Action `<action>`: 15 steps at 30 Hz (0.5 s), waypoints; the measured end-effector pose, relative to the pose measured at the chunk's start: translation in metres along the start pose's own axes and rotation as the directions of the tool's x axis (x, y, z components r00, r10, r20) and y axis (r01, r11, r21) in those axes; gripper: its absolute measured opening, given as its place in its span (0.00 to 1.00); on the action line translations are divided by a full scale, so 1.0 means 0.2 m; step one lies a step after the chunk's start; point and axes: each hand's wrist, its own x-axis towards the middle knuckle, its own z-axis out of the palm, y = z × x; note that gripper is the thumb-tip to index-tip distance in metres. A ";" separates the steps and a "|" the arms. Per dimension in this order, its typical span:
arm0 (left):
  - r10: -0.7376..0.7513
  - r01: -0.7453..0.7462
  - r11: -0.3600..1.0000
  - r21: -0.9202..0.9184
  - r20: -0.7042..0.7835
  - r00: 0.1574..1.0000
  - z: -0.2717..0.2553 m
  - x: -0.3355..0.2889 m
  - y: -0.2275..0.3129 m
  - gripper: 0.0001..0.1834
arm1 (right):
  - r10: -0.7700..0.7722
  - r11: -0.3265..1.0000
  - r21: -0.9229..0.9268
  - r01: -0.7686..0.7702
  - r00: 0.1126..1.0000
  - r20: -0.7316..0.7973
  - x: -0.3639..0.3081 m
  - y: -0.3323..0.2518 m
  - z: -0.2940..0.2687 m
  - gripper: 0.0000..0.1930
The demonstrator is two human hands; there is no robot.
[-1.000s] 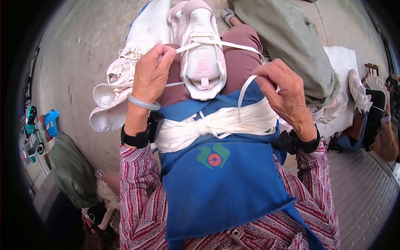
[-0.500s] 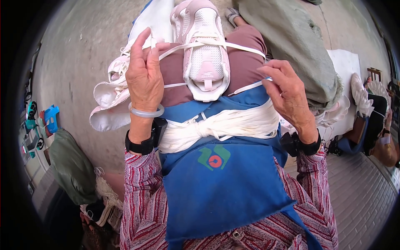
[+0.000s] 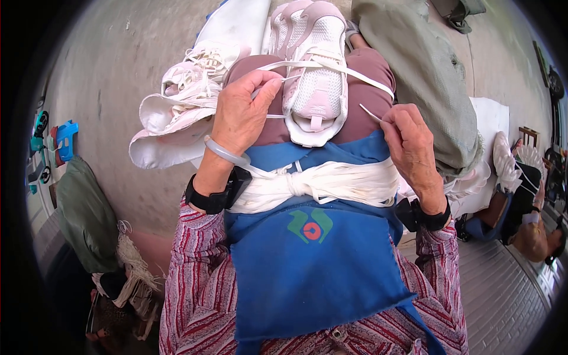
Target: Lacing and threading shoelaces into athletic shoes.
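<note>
A pink and white shoe (image 3: 316, 94) lies on my lap between the knees, heel toward me. One flat white shoelace (image 3: 370, 84) crosses its tongue and trails over both thighs. My left hand (image 3: 245, 112) is at the shoe's left edge, thumb and forefinger pinching a lace whose thin end points at the eyelets. To the right of the heel, my right hand (image 3: 408, 139) pinches a lace end, its tip sticking out up and to the left. A tied bundle of white laces (image 3: 313, 182) rests across my blue apron (image 3: 319, 266).
More pink and white shoes (image 3: 183, 106) are piled by my left knee. A grey-green cloth (image 3: 420, 83) drapes over something at my right, beside a white sheet (image 3: 492, 118). Another person (image 3: 532, 231) sits at far right near white shoes. A dark green bag (image 3: 87, 207) stands lower left.
My left hand has come right and down to the shoe's edge, with its fingers closing on a lace. The right fingers have closed, and the lace end now points upward.
</note>
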 end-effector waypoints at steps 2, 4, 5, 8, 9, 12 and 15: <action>-0.001 0.001 1.000 -0.005 0.005 1.000 0.00 0.01 0.00 0.12 | -0.002 1.000 -0.010 0.002 1.000 0.029 -0.01 0.00 0.01 0.05; -0.018 0.019 1.000 -0.003 0.016 1.000 0.01 0.04 0.00 0.13 | -0.001 0.998 -0.070 0.005 0.999 0.052 0.00 -0.03 0.04 0.06; 0.005 -0.005 1.000 0.022 -0.011 1.000 0.00 0.05 0.00 0.13 | 0.000 0.994 -0.109 0.007 0.998 0.063 0.01 -0.03 0.05 0.06; 0.016 -0.015 0.998 0.066 -0.023 1.000 0.00 0.08 -0.01 0.14 | -0.008 0.986 -0.163 0.026 0.994 0.113 0.05 -0.05 0.06 0.06; 0.014 -0.013 0.996 0.086 -0.013 1.000 0.00 0.09 0.00 0.14 | -0.005 0.986 -0.164 0.024 0.994 0.111 0.06 -0.05 0.06 0.06; 0.091 -0.086 0.991 0.100 -0.045 0.995 0.02 0.12 0.00 0.14 | -0.018 0.996 -0.089 0.023 0.998 0.062 0.09 -0.05 0.07 0.04; -0.020 0.013 0.994 0.111 0.059 0.998 0.02 0.14 0.03 0.14 | 0.001 0.999 0.053 -0.002 1.000 0.016 0.13 -0.03 0.09 0.03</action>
